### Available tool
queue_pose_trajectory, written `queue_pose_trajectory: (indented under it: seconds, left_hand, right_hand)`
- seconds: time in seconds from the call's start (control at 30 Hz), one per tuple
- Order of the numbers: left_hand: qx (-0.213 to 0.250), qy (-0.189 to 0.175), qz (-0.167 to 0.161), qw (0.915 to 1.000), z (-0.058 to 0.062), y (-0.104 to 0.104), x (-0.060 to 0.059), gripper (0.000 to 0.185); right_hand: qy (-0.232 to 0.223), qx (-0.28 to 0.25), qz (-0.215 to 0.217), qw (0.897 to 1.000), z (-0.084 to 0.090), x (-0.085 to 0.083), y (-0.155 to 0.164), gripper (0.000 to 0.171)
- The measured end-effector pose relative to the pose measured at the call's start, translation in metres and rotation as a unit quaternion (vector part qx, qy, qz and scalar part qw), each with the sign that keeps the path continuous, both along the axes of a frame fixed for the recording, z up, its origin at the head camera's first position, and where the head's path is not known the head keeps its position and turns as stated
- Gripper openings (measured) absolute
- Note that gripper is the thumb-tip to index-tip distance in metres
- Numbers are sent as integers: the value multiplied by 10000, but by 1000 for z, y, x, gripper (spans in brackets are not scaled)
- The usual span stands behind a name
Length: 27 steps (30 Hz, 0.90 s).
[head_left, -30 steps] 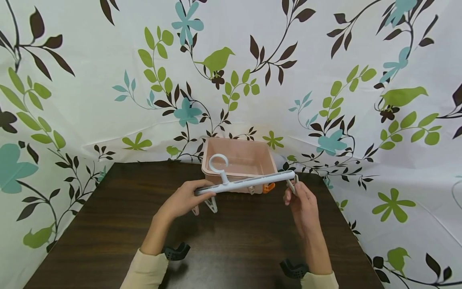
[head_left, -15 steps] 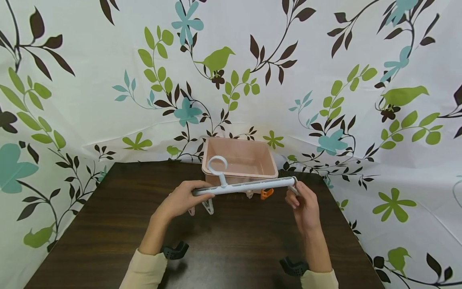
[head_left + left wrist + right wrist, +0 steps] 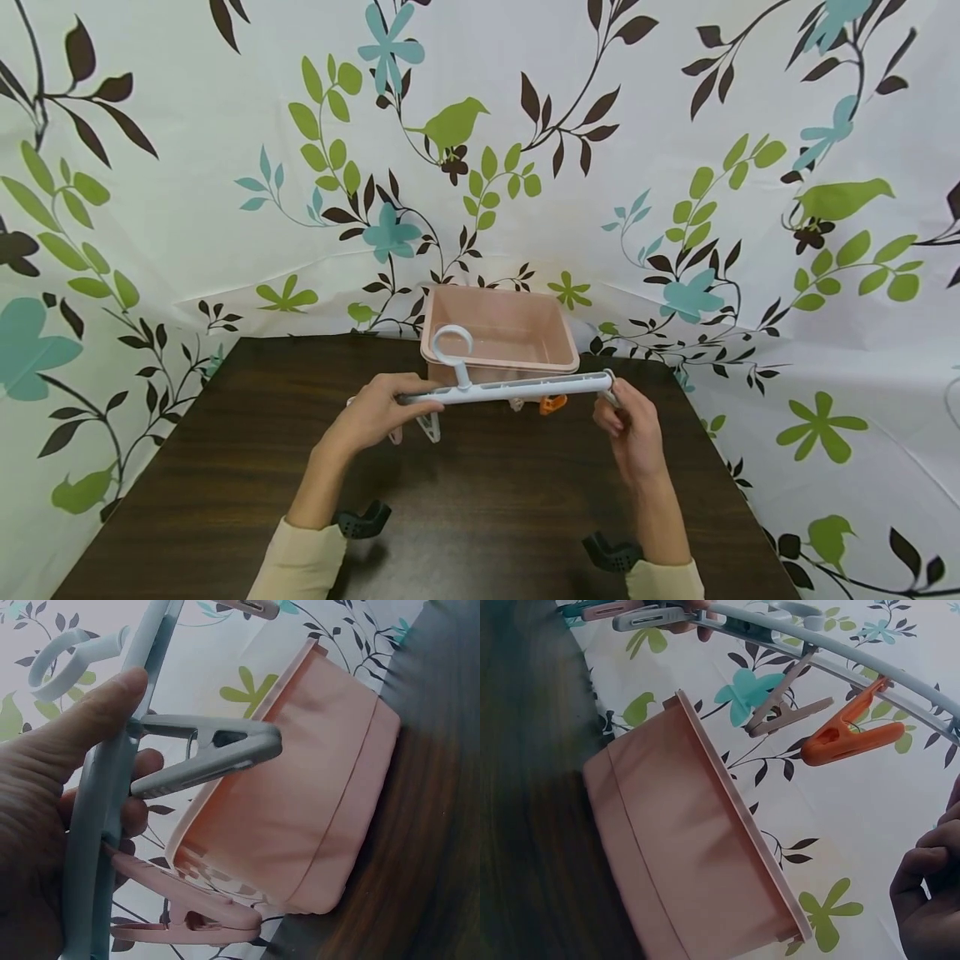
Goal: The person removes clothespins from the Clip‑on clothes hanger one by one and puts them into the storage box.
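A pale blue clip hanger (image 3: 525,387) with a round hook is held up above the table, in front of the pink bin. My left hand (image 3: 378,412) grips the bar near its left end, thumb on the near side in the left wrist view. Below that hand hang a grey clothespin (image 3: 217,746) and a pink clothespin (image 3: 187,904). In the right wrist view, a beige clothespin (image 3: 780,712) and an orange clothespin (image 3: 847,735) hang further along. At the bar's right end my right hand (image 3: 633,425) pinches a pale grey clothespin (image 3: 611,397), mostly hidden by the fingers.
The pink bin (image 3: 498,365) stands at the far edge of the dark wooden table (image 3: 480,517), just behind the hanger. A patterned cloth (image 3: 525,208) with leaves and birds rises behind and beside the table.
The hanger's right end has dropped, so the bar is nearer level. The right hand stays at that end, and the left hand keeps its grip with only a slight shift.
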<state>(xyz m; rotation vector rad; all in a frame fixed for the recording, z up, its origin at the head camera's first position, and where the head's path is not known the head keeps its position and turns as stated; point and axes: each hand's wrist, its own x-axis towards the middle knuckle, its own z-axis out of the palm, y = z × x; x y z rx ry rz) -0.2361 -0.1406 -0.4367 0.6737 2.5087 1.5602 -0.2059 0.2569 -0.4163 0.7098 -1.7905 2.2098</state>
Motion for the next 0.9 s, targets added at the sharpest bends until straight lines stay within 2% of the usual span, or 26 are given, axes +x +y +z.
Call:
queue_pose_trajectory:
  seconds: [0.43,0.7,0.9]
  left_hand:
    - [-303,667,420,9964,5,-2,2,44]
    - [-354,642,512,9960,4,-5,2,46]
    - [-553,1000,603,9916,5,-9,3,43]
  right_hand:
    - [-199,107,233,9995,1,-2,-1,39]
    - [-418,45,159,9990,6,0,-7,41]
    - [-596,8,23,9982,8,3,-8,39]
